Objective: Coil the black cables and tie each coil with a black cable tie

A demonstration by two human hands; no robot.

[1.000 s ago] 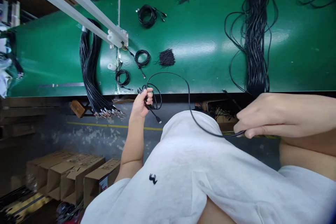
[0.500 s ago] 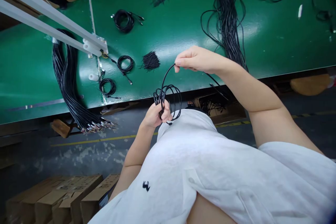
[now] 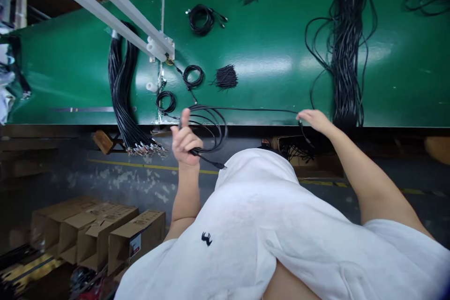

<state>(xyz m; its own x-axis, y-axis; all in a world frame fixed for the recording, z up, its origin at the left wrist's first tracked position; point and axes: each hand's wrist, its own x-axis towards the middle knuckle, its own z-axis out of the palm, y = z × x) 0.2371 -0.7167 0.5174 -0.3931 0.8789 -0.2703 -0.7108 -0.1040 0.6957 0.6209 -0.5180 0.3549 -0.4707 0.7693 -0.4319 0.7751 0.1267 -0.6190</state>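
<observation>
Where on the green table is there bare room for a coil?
Between the pile of short black pieces and the big loose cable bundle, beyond the held cable. Also right of that bundle, nearer than the dark loops. Crowded: around the white beams' foot, with two small coils beside it, and by the left hand.

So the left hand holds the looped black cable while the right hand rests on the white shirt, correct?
Not on the white shirt: the head view shows the right hand pinching a straight stretch of the looped black cable. The left hand does hold its loops.
</observation>
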